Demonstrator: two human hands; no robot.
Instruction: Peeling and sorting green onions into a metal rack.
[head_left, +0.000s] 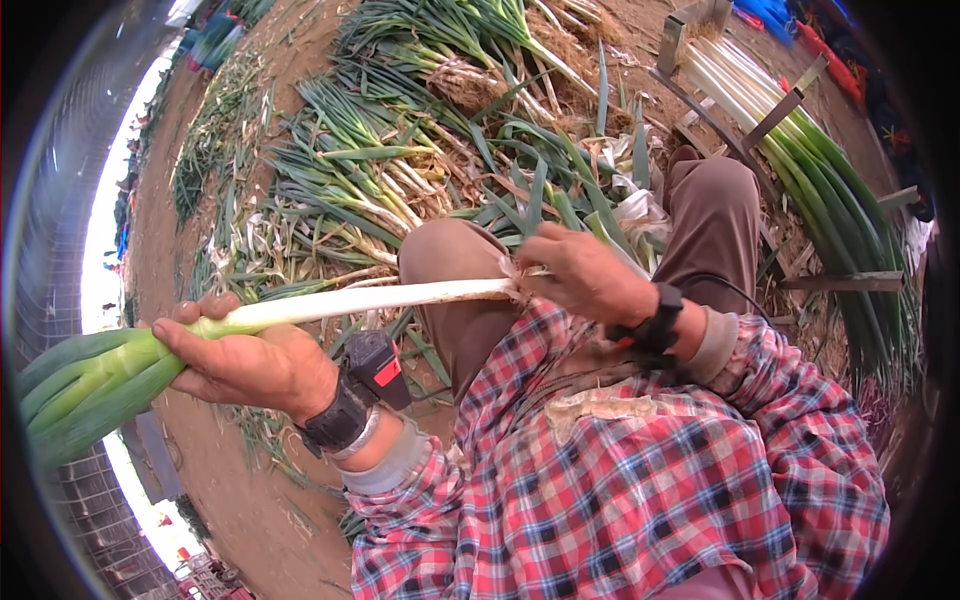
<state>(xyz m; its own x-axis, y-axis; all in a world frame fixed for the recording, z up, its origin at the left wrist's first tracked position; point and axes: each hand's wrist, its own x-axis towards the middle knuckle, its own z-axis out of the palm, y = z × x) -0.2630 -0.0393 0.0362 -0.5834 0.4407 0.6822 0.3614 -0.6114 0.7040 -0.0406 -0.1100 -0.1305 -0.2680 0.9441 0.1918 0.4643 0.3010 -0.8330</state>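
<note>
A long green onion [390,297] lies across my lap, its white stalk running nearly level. My left hand [250,362] is closed around it where the white turns to green, and the leaves spread out past this hand to the left edge. At the other end, over my right thigh side, my right hand [580,268] has its fingers closed on the root tip. A pale shred of skin or root sticks up by those fingers. My right hand is slightly blurred, and its fingertips are partly hidden.
Piles of untrimmed green onions with roots [370,160] cover the ground ahead. Loose peelings and leaves [630,210] lie around my feet. At the right, a metal rack [775,122] holds a bundle of clean green onions [810,165]. Bare soil [230,500] shows at left.
</note>
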